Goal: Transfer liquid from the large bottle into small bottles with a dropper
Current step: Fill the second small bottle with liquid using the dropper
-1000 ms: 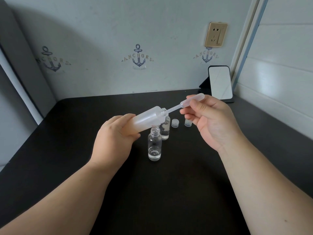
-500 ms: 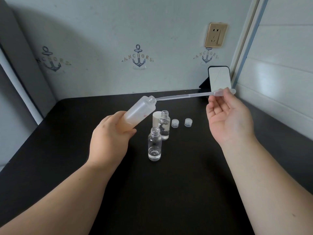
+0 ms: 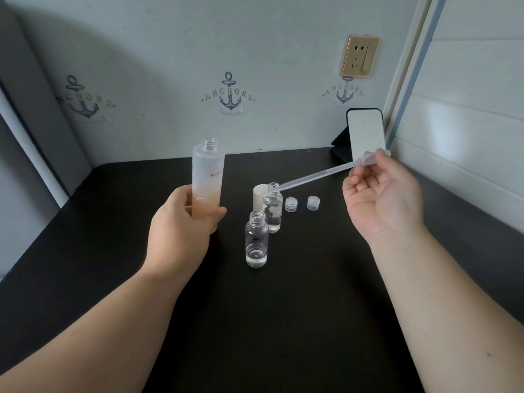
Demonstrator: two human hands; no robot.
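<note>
The dropper (image 3: 320, 175) is pinched at its bulb by the right hand (image 3: 382, 199) fingers (image 3: 357, 177), and its tip is at the mouth of the far small bottle (image 3: 272, 207). The left hand (image 3: 181, 228) fingers curl round the upright large bottle (image 3: 207, 177), held above the black surface (image 3: 283, 321). A near small bottle (image 3: 256, 242) and two caps (image 3: 290, 204) stand close by.

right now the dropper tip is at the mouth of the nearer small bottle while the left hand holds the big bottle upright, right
Not quite. The head view shows the dropper tip at the mouth of the farther small bottle, not the nearer small bottle, which stands untouched in front. The rest holds: the left hand holds the big bottle upright, and the right hand pinches the dropper's bulb.
</note>
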